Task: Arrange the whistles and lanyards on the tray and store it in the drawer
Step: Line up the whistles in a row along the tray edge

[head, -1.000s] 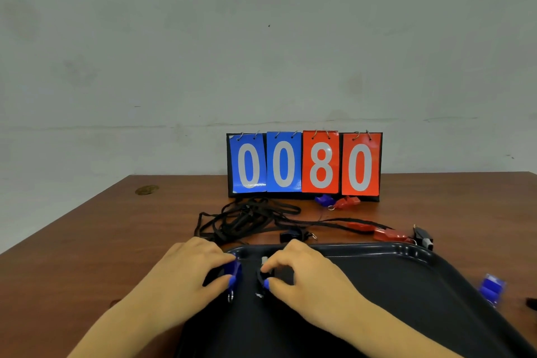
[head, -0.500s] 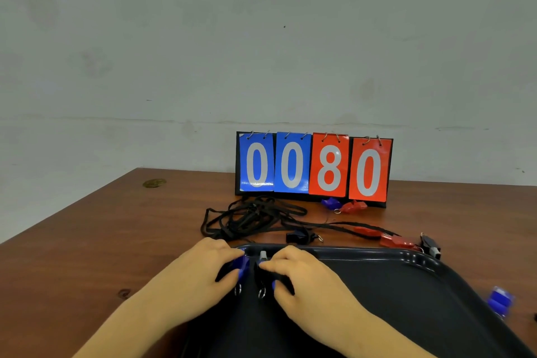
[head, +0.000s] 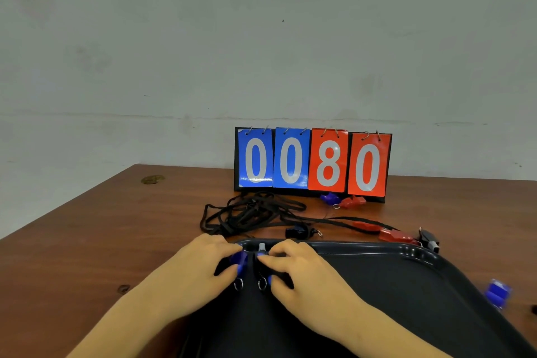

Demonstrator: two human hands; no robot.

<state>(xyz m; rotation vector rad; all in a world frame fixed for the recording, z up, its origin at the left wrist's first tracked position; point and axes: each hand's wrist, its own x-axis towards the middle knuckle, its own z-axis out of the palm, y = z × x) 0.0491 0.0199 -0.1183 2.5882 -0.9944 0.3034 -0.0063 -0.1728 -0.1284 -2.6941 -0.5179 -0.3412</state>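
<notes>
I am pinching one whistle (head: 240, 261) in my left hand (head: 200, 266), another (head: 266, 267) in my right hand (head: 293, 269), lining them evenly at the tray's (head: 406, 253) eleven o'clock corner.

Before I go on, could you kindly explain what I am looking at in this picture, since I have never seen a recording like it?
There is no machine here: a person wears a camera on the head, so the single view looks forward and down at their own two bare hands. The left hand grips a small blue plastic whistle, and the right hand pinches a second whistle with a metal ring. Both rest at the far left corner of a black plastic tray, which lies on a brown wooden table. Beyond the tray lie a tangle of black cord lanyards, several red and blue whistles, and a flip scoreboard reading 0080. Another blue whistle lies to the tray's right, blurred.
</notes>
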